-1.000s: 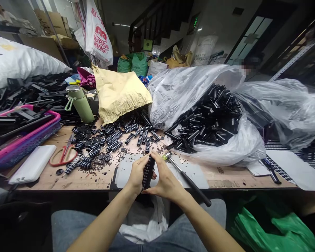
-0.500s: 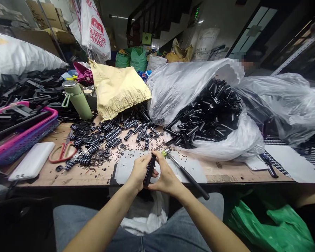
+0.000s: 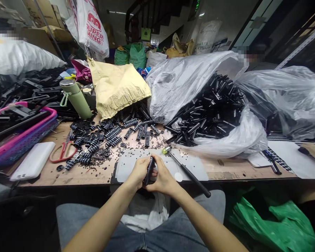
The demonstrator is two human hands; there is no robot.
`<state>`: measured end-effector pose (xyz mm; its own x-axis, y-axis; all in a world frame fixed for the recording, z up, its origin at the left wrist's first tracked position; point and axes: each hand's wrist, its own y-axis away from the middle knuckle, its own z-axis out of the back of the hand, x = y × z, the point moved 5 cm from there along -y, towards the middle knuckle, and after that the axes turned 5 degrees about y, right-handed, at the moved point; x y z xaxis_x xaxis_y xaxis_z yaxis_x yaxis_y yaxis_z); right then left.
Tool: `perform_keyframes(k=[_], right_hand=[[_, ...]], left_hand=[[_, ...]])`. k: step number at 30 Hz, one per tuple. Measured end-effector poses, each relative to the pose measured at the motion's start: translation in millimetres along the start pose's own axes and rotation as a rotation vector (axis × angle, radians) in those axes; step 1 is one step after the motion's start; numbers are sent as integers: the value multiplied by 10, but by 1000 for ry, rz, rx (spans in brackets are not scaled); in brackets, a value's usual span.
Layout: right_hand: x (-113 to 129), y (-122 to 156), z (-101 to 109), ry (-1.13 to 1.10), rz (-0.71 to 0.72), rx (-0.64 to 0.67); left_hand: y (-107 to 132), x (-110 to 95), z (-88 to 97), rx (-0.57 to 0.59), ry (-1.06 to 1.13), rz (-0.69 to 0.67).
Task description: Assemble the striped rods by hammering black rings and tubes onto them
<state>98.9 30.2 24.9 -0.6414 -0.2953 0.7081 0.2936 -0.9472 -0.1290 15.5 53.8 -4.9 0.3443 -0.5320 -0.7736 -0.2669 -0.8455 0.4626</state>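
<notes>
Over the table's front edge, my left hand (image 3: 139,170) and my right hand (image 3: 163,177) are both closed around a long black plastic piece (image 3: 149,170). It stands nearly upright between them, its smooth dark side towards me; fingers hide much of it. Just right of my hands lies a hammer (image 3: 185,171) with a yellow-green head and a black handle jutting past the edge. Under my hands is a pale grey mat (image 3: 128,159). Behind it lie black-and-white beaded rollers (image 3: 112,133) on thin metal pins, among tiny dark rings and black discs.
A clear plastic bag (image 3: 178,87) spills black plastic parts (image 3: 210,112). Left of it are a yellow sack (image 3: 118,87), a green flask (image 3: 77,99), red-handled scissors (image 3: 63,152), a white power bank (image 3: 34,161) and a pink-rimmed basket (image 3: 46,112). A green bag (image 3: 275,220) lies below, right.
The black piece has turned in my hands: its studded face showed before, its smooth side shows now. Both hands keep their hold in nearly the same place. The view shifted slightly.
</notes>
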Motion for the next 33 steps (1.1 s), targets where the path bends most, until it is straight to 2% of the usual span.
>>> perform_keyframes(k=[1,3,5,7,10,13,16,19,22,24,25,29,30,33], right_hand=[[-22,3,-13,27,5,-3],[-83,4,-8,106,-11,-48],[-149,3,29,212,-48,-121],[-197,11,77,305,-62,-165],[-290,76,187,435,-46,-140],[-538,253,476,693,-227,-203],[-773,473,774,864,-458,-190],[-751,620,908,669,-529,-114],[-512,702,938,415,-494,-210],[-397,737,891,365,-468,-288],[-379,743,836,378,-467,-274],[-380,715,660,476,-485,-74],[-332,704,682,468,-475,-85],[-42,682,806,364,-393,-230]], left_hand=[[-9,-2,15,-4,-43,-49],[-1,-43,31,-11,-231,-242],[49,-88,-7,5,-540,-508],[90,-61,-75,46,-884,-699],[79,13,-108,93,-1259,-830],[70,23,-97,167,-1510,-925],[96,-3,-88,215,-1695,-986],[93,-42,-79,175,-1808,-982],[61,-65,-72,187,-1855,-967],[45,-86,-60,200,-1878,-966],[39,-98,-53,199,-1889,-963],[44,-74,-87,167,-1914,-929],[51,-43,-119,139,-1913,-921],[84,101,-251,46,-1878,-925]])
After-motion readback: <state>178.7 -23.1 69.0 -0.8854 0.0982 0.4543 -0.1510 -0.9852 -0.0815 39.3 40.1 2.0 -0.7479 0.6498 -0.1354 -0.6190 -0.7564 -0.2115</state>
